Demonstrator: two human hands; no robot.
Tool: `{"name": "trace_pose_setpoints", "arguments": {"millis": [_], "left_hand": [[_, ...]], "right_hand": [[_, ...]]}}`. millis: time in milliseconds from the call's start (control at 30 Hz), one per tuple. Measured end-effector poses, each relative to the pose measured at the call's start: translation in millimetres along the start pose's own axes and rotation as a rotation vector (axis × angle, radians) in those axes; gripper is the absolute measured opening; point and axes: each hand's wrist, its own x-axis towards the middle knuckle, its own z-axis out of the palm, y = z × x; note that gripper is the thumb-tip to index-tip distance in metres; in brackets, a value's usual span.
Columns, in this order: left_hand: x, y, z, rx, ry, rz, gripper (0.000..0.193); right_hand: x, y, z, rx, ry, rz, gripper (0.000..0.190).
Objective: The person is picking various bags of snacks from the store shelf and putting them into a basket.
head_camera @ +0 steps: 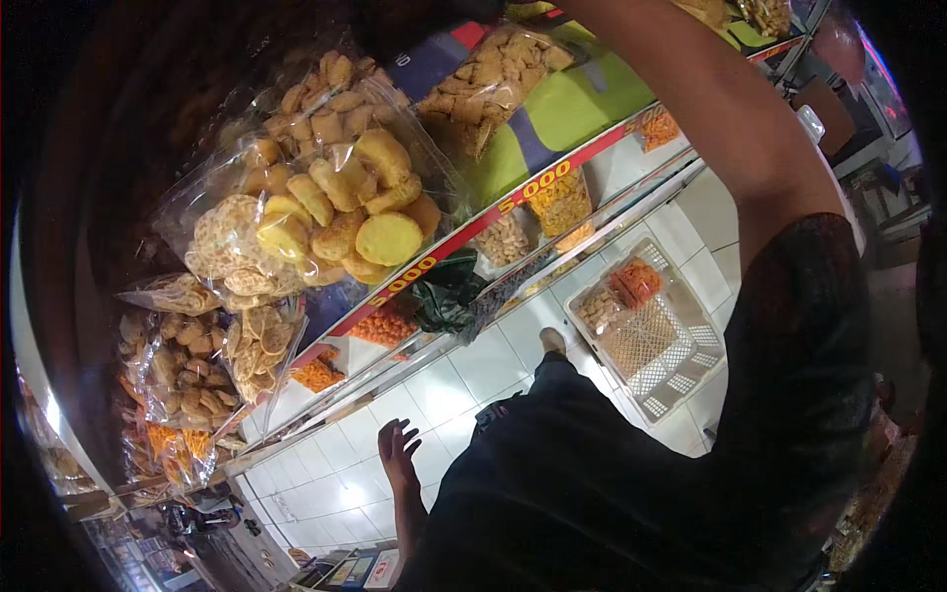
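My left hand [398, 451] hangs over the white tiled floor with its fingers apart and loosely bent, holding nothing. My right forearm [681, 89] reaches across the snack shelf to the top edge of the view, and the right hand itself is out of view. Clear plastic bags of snacks lie on the upper shelf: yellow round puffs [388, 238], pale speckled crackers [222, 233] and small brown pillow-shaped pieces [325, 122]. Nearer the raised arm is another bag of brown crackers [492, 78], on a green and blue printed shelf cover [566, 133].
A red price strip [462, 238] edges the shelf. Below it are bagged peanuts [504, 240], orange snacks [381, 325] and a dark plastic bag [447, 292]. On the floor, a pale plastic crate [695, 362] holds red and light-brown packs beside my foot [552, 340].
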Motion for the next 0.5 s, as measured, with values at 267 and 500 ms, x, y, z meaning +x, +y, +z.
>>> {"name": "trace_pose_setpoints", "arguments": {"millis": [267, 500], "left_hand": [[-5, -13, -1, 0.013, 0.012, -0.067, 0.031], [-11, -22, 14, 0.014, 0.032, -0.136, 0.029]], "right_hand": [[14, -13, 3, 0.231, 0.126, -0.045, 0.065], [43, -37, 43, 0.206, 0.19, 0.102, 0.064]]}}
